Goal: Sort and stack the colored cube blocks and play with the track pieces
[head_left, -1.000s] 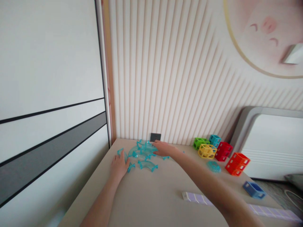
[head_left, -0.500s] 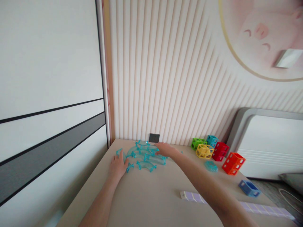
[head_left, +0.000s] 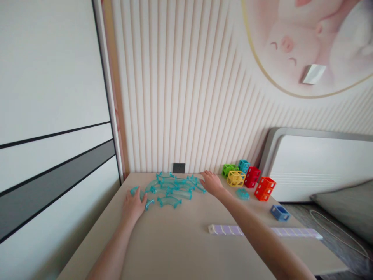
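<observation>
A cluster of translucent teal curved track pieces (head_left: 170, 201) lies on the table near the wall. My left hand (head_left: 133, 205) rests at the left end of the cluster, fingers apart, touching one curved track piece (head_left: 142, 194). At the right end, my right hand (head_left: 211, 182) reaches over the table with its fingers stretched out, beside a track piece (head_left: 198, 186); nothing shows in its grasp. Some pieces overlap one another, so their outlines are hard to separate.
Right of my right hand stand green (head_left: 230, 170), yellow (head_left: 236, 178), blue (head_left: 244, 166), red (head_left: 252, 177) and orange (head_left: 265, 188) open-frame blocks. A teal piece (head_left: 242, 194), a blue block (head_left: 280, 212) and a lilac-white strip (head_left: 225, 230) lie nearer. Left is a white cabinet (head_left: 52, 97).
The view has turned to the right. My right hand has moved right, off the middle of the track pieces to their right end. My left hand stays by the leftmost piece.
</observation>
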`<state>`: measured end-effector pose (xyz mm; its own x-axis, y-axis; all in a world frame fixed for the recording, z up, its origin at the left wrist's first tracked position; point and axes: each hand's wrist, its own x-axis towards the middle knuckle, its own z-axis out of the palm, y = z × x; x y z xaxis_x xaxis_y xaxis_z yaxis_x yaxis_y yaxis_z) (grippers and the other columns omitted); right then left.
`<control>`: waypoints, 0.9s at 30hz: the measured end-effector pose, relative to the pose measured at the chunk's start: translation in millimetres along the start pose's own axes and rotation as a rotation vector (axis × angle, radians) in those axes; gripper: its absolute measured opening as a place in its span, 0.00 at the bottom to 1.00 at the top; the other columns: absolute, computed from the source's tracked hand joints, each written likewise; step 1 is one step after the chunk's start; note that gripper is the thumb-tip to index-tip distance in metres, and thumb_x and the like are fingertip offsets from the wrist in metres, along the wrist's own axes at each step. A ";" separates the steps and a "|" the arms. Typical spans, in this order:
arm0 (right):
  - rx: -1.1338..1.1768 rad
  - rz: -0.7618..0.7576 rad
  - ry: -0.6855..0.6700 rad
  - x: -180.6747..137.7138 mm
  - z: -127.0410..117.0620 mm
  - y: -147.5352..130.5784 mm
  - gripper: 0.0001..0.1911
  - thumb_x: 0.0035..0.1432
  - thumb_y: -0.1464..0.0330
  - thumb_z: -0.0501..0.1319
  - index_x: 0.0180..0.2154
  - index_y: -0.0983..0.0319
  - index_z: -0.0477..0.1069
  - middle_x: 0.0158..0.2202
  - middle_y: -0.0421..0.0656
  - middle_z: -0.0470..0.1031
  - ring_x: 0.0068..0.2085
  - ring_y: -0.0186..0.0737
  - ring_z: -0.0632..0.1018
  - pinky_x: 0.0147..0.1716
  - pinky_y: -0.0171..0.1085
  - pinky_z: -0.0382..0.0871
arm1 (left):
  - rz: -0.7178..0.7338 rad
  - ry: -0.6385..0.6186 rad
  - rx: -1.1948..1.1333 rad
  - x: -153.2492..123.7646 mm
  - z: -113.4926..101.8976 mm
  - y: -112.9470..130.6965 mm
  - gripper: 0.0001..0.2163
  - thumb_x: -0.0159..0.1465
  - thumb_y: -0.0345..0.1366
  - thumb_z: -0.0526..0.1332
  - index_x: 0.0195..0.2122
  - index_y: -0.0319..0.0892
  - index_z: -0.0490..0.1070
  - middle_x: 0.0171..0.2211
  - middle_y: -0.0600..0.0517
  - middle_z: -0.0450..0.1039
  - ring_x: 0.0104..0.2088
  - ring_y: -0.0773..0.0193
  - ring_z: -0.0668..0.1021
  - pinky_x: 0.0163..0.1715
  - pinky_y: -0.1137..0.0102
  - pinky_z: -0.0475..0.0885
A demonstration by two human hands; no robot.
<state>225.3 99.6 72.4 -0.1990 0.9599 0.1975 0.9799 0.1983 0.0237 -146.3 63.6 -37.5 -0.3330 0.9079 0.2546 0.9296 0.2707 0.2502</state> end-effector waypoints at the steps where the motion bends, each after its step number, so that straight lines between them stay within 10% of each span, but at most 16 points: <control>1: -0.011 0.082 0.026 -9.4 -2.2 16.0 0.19 0.69 0.64 0.52 0.58 0.59 0.67 0.55 0.51 0.73 0.58 0.48 0.71 0.56 0.42 0.60 | -0.003 -0.007 -0.006 0.8 1.5 -0.5 0.27 0.69 0.48 0.50 0.66 0.39 0.61 0.63 0.31 0.62 0.61 0.38 0.68 0.56 0.54 0.64; 11: -0.043 0.718 -0.037 -85.0 21.0 111.0 0.22 0.63 0.67 0.54 0.57 0.66 0.66 0.54 0.63 0.70 0.54 0.62 0.74 0.45 0.50 0.67 | -0.002 -0.014 -0.083 2.9 3.8 -3.9 0.27 0.70 0.47 0.49 0.66 0.38 0.61 0.65 0.31 0.59 0.64 0.40 0.66 0.58 0.54 0.64; 18: 0.087 0.532 -0.128 -76.0 21.7 99.4 0.20 0.60 0.73 0.57 0.54 0.64 0.68 0.52 0.58 0.73 0.50 0.54 0.79 0.42 0.43 0.68 | 0.005 0.056 -0.140 2.9 7.0 -4.8 0.25 0.69 0.44 0.51 0.63 0.36 0.64 0.63 0.32 0.62 0.65 0.43 0.65 0.59 0.55 0.64; 27: 0.299 0.150 -0.135 -53.9 33.0 -2.3 0.25 0.55 0.63 0.66 0.55 0.56 0.70 0.53 0.47 0.76 0.53 0.49 0.77 0.47 0.39 0.67 | 0.005 0.084 -0.159 2.6 9.0 -5.5 0.24 0.69 0.44 0.51 0.61 0.35 0.66 0.63 0.31 0.62 0.65 0.41 0.65 0.58 0.53 0.65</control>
<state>233.2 54.0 29.4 -0.0736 0.9963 0.0452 0.9543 0.0835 -0.2870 -150.9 67.4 -46.6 -0.3465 0.8774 0.3319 0.8967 0.2059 0.3919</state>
